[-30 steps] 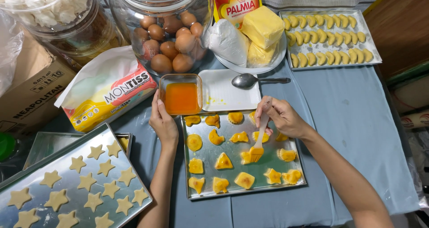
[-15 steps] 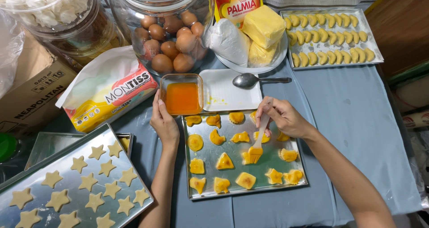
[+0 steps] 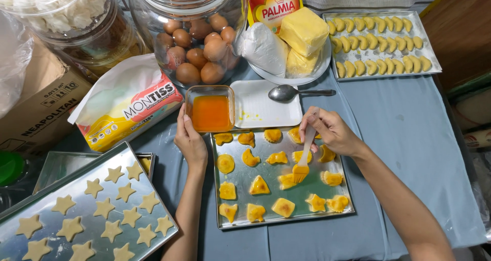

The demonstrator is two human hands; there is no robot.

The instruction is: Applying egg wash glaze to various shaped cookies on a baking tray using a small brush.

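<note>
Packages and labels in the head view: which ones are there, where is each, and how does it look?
Tissue pack: left of the orange dish, soft, white, yellow and red.
Margarine packet: top centre behind the butter, yellow and red.
Cardboard box: far left, brown, dark print.

The metal tray (image 3: 232, 217) is dull and brushed – its cookies (image 3: 259, 186) shine with wet yellow glaze. Matt blue cloth (image 3: 399, 138) covers the surface; the egg jar (image 3: 192, 33) is clear, glossy glass.
</note>
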